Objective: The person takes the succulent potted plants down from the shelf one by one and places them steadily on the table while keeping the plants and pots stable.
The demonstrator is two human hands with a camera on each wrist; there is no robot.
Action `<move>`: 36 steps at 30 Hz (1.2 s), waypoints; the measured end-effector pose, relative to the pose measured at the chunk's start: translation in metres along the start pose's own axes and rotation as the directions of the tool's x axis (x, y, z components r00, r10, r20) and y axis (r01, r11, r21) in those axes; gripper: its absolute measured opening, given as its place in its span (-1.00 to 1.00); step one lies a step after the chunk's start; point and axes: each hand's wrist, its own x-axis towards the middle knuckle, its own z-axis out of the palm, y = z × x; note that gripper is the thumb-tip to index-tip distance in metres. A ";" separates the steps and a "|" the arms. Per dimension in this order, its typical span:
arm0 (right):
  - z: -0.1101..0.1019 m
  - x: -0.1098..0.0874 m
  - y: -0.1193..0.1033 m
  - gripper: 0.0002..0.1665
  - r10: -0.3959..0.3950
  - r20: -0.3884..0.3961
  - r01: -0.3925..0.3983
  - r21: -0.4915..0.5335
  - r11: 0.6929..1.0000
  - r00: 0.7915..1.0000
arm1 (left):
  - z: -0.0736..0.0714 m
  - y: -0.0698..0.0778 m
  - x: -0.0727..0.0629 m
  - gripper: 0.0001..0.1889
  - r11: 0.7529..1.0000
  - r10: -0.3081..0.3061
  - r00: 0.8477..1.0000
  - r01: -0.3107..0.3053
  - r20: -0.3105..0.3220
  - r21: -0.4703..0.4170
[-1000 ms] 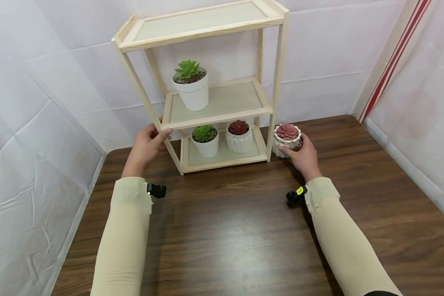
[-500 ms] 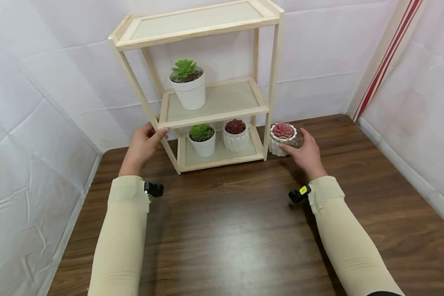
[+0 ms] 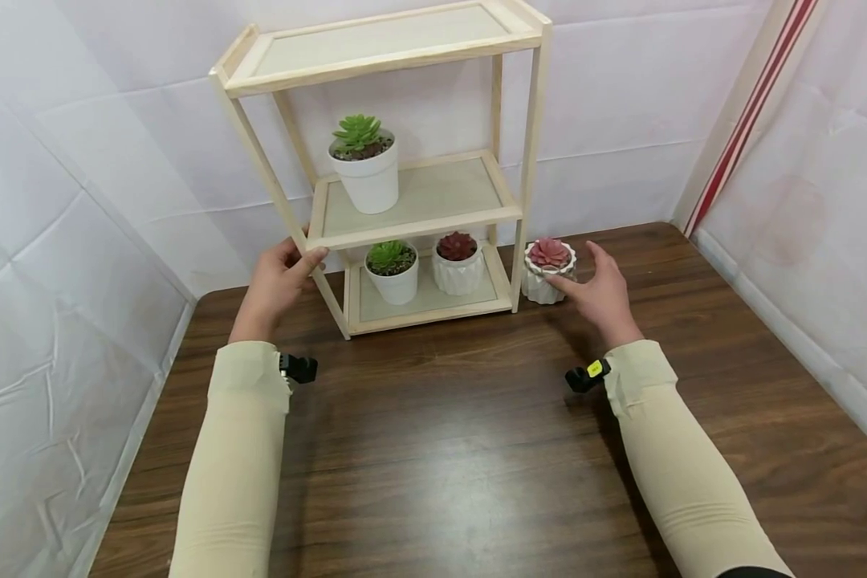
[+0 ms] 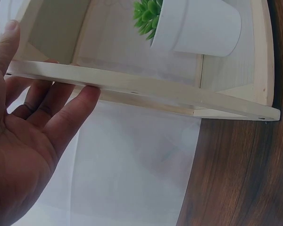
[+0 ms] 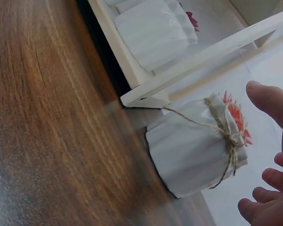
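My left hand [image 3: 278, 281] grips the left front post of a light wooden three-tier shelf [image 3: 415, 230], thumb on one side and fingers on the other. In the left wrist view the fingertips [image 4: 90, 94] lie along the pale post. At the shelf's right foot, a white ribbed pot with a pink succulent [image 3: 547, 273] stands upright on the table; twine is tied round its neck in the right wrist view. Beside that pot is my right hand [image 3: 603, 293], thumb and fingers spread, holding nothing. In the right wrist view a gap shows between the fingers and the pot.
A white pot with a green succulent [image 3: 364, 181] stands on the middle tier. The bottom tier holds a smaller green succulent pot [image 3: 393, 277] and a ribbed pot with a dark red succulent [image 3: 457, 269]. White sheeting [image 3: 621, 104] hangs behind the brown wooden table [image 3: 433, 449].
My right hand has let go of the pink succulent's pot and drawn away to the right, fingers spreading. The left hand keeps its grip on the shelf post. The head view has shifted slightly.
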 end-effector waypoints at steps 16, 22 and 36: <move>-0.008 -0.002 -0.022 0.21 -0.087 -0.038 0.087 0.004 0.996 0.996 | 0.000 -0.001 0.000 -0.33 1.000 0.007 1.000 -0.007 -0.004 0.009; -0.009 -0.005 -0.027 0.18 -0.090 -0.041 0.091 0.020 0.996 0.995 | 0.000 -0.001 0.001 -0.34 1.000 0.007 1.000 -0.007 -0.006 0.009; -0.011 -0.009 -0.037 0.13 -0.101 -0.042 0.104 0.086 0.991 0.994 | 0.000 0.000 -0.001 -0.32 1.000 0.002 1.000 -0.002 -0.001 -0.002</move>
